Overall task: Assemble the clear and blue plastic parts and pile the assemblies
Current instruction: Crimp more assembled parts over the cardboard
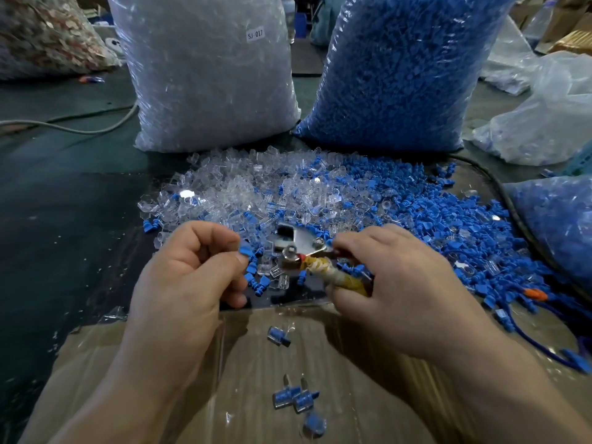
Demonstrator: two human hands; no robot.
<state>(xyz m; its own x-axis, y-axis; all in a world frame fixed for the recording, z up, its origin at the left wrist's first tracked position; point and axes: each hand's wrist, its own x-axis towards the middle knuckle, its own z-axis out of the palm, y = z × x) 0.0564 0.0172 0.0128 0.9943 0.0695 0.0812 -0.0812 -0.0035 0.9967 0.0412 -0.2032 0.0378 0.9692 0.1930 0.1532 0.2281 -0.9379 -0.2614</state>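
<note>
Blue part (pixel 245 249) partly hidden, tool handle (pixel 338 276) half covered

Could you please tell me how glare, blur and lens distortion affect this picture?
Head view: glare streaks the clear bag and the blue bag, and bright spots flare on the loose clear parts; head view: the wide lens seems to tilt both bags outward; head view: the left hand pinching a blue part and the right hand gripping the metal tool look sharp, the lowest assembly soft.

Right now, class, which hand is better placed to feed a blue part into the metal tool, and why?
Left, most likely. The left hand pinches a blue part right beside the head of the metal tool; the right hand is busy gripping that tool's taped handle.
</note>
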